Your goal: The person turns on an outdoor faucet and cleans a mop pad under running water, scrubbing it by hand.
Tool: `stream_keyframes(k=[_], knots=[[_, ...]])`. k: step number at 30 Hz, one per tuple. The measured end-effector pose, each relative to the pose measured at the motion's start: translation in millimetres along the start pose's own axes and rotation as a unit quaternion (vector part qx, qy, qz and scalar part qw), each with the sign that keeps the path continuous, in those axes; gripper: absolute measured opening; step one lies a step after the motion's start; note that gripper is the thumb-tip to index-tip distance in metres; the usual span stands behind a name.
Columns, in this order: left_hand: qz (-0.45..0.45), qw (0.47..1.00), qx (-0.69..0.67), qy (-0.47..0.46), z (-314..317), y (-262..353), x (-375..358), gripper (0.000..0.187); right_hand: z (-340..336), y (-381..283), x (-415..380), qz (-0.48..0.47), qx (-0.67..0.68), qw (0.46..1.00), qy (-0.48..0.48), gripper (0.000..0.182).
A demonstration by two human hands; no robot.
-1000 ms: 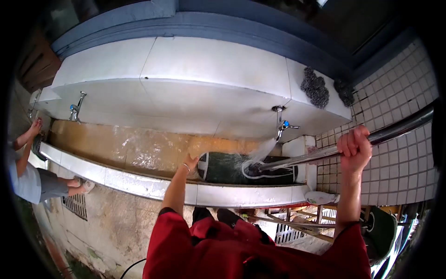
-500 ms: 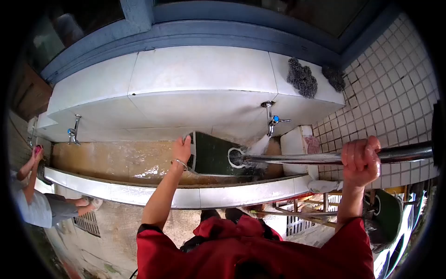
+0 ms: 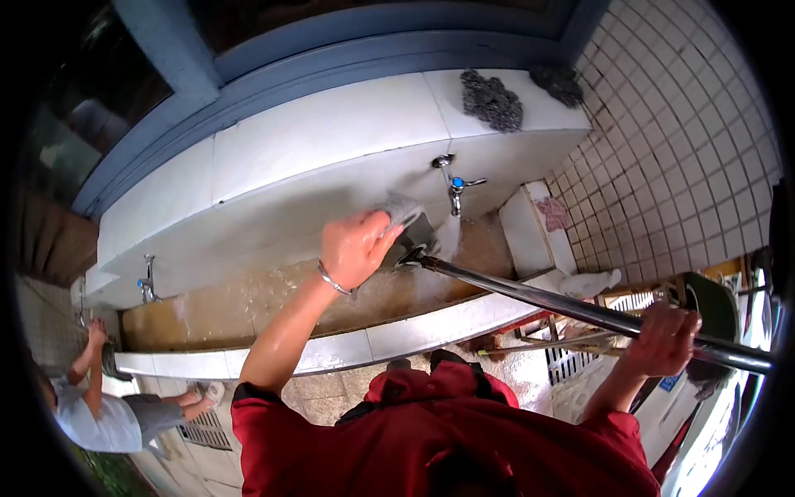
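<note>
A long-handled dustpan (image 3: 424, 234) is tilted up on its side in the tiled trough sink (image 3: 327, 352), under a running tap (image 3: 456, 192). My left hand (image 3: 356, 248), with a bracelet at the wrist, is closed at the pan's grey, blurred front lip; its fingertips are partly hidden. My right hand (image 3: 662, 338) is wrapped around the shiny metal handle (image 3: 530, 294) near its far end. Water falls beside the pan into the brownish, shallow water of the trough.
Dark mesh scourers (image 3: 492, 101) lie on the white ledge. A pink cloth (image 3: 552, 214) hangs at the trough's right end. Another green dustpan (image 3: 714, 311) stands at right. Leftward, a second tap (image 3: 146, 280) and a person in a white shirt (image 3: 108, 422) at the trough.
The dustpan has turned from lying flat to standing tilted. My left hand has moved right and up with its lip, while my right hand has lowered the handle end toward me.
</note>
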State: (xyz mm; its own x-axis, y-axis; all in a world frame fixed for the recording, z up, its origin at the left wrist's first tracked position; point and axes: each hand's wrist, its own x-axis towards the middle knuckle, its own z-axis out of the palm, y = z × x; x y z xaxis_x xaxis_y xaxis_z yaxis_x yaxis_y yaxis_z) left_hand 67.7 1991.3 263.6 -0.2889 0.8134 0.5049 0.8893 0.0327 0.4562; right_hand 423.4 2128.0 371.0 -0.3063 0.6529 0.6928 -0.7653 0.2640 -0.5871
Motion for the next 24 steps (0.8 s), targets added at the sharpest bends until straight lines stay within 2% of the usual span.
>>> stream_keyframes(k=[1, 4, 6, 7, 10, 14, 15, 17, 20, 23, 24], knots=[[0.064, 0.997, 0.039, -0.023, 5.7, -6.0, -4.7, 0.021, -5.4, -0.4, -18.0, 0.014, -0.024, 0.999, 0.026, 0.019], [0.124, 0.986, 0.071, -0.09, 34.0, -29.2, -27.5, 0.023, -6.8, 14.5, -65.5, 0.042, -0.122, 0.986, 0.105, 0.024], [0.067, 0.989, 0.052, -0.118, 41.5, -42.0, -50.4, 0.02, -5.5, 17.6, -87.6, 0.075, -0.112, 0.981, 0.14, 0.024], [0.039, 0.99, 0.043, -0.132, 43.5, -47.9, -60.9, 0.019, -12.5, 11.4, -95.5, 0.084, -0.097, 0.985, 0.119, 0.023], [-0.03, 0.995, -0.046, -0.084, 41.1, -56.1, -97.6, 0.018, -27.6, -1.4, -125.1, 0.107, -0.112, 0.961, 0.229, 0.023], [-0.147, 0.988, -0.049, -0.027, 44.7, -60.4, -155.1, 0.023, -68.2, -15.4, -177.4, 0.1, -0.081, 0.87, 0.475, 0.032], [-0.17, 0.984, -0.043, -0.024, 45.1, -60.8, -164.9, 0.023, -79.2, -17.6, -188.5, 0.096, -0.092, 0.808, 0.575, 0.034], [-0.242, 0.97, -0.029, -0.005, 51.2, -65.5, -190.2, 0.026, -103.4, -21.2, -209.9, 0.107, -0.08, 0.788, 0.602, 0.035], [-0.422, 0.905, -0.05, -0.012, 61.9, -71.6, -199.1, 0.026, -110.8, -25.0, -219.2, 0.123, -0.072, 0.784, 0.605, 0.034], [-0.455, 0.889, -0.04, 0.02, 69.0, -73.1, -213.0, 0.026, -112.3, -26.2, -223.2, 0.122, -0.064, 0.783, 0.607, 0.032], [-0.474, 0.877, -0.074, 0.032, 72.3, -77.9, -221.4, 0.026, -115.1, -26.5, -226.4, 0.119, -0.062, 0.77, 0.624, 0.031]])
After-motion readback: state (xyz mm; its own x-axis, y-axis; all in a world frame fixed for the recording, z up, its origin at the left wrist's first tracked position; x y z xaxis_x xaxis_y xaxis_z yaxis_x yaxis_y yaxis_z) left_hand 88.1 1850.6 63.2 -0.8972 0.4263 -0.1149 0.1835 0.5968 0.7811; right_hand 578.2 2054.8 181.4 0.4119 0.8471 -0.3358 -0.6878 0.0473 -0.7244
